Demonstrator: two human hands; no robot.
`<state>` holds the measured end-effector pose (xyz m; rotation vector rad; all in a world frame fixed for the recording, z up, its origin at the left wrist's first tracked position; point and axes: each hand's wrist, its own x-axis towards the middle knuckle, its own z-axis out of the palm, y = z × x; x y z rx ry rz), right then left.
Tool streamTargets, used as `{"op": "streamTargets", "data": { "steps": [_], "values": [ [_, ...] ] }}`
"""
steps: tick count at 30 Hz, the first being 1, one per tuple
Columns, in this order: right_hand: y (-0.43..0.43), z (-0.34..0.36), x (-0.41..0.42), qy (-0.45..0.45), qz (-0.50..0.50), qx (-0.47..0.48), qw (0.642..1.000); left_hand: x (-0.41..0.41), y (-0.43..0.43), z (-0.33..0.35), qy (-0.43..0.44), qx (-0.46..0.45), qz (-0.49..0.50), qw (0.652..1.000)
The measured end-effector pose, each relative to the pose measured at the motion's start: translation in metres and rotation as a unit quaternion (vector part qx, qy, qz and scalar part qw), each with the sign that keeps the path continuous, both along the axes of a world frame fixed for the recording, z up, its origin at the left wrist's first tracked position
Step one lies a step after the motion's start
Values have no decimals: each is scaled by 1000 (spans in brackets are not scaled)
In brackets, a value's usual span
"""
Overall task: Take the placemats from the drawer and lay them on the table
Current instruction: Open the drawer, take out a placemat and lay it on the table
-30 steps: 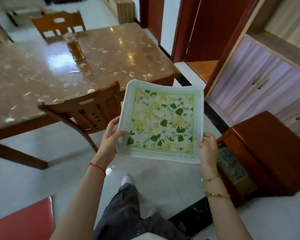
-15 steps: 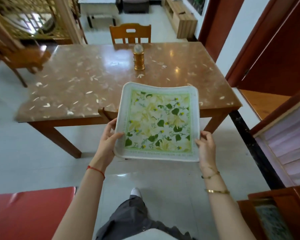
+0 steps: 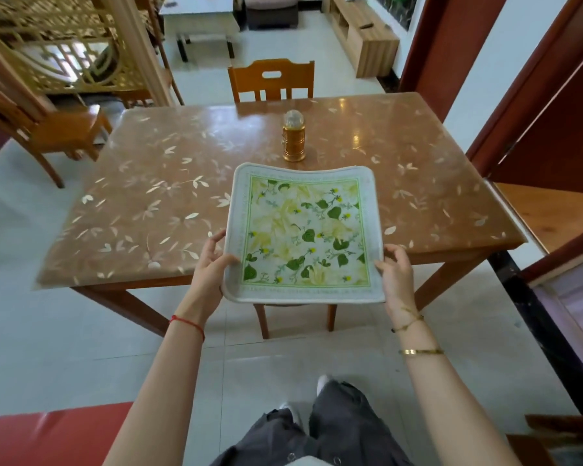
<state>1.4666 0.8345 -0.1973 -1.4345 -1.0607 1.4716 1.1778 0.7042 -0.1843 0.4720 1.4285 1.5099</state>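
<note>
The left hand (image 3: 211, 269) grips the left edge of one placemat (image 3: 305, 233), with the thumb on top and the fingers curled round the rim. The right hand (image 3: 396, 274) grips the right edge in the same way, thumb on the border. I count one placemat; the pictures do not show whether another is under it. It is white with a green frame line and a print of green leaves and small yellow flowers. In the white border runs a row of small marks, maybe letters, too small to read.

The placemat is held flat in front of the person, above the near edge of the table (image 3: 155, 196). Its far part is over the table top; I cannot tell if it touches the top.

On the left wrist is one red string (image 3: 187, 322). On the right wrist are two gold bracelets (image 3: 421, 351).

The table is brown and shiny, with a pale leaf pattern. On it stands one gold lantern (image 3: 293, 137), just behind the far edge of the placemat. No label can be read on it.

Three chairs are plainly seen: the far chair (image 3: 271, 80) behind the table, the left chair (image 3: 48, 129) well apart from the table, and the near chair (image 3: 261, 319), of which only two legs show below the placemat.

Farther back are one white low table (image 3: 199, 18), one wooden cabinet (image 3: 364, 37) and a gold screen (image 3: 64, 48).
</note>
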Motion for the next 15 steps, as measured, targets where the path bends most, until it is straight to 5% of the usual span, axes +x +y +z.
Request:
{"op": "streamTargets", "data": {
  "steps": [15],
  "values": [
    [205, -45, -72, -98, 112, -41, 988, -65, 172, -48, -35, -64, 39, 997]
  ]
}}
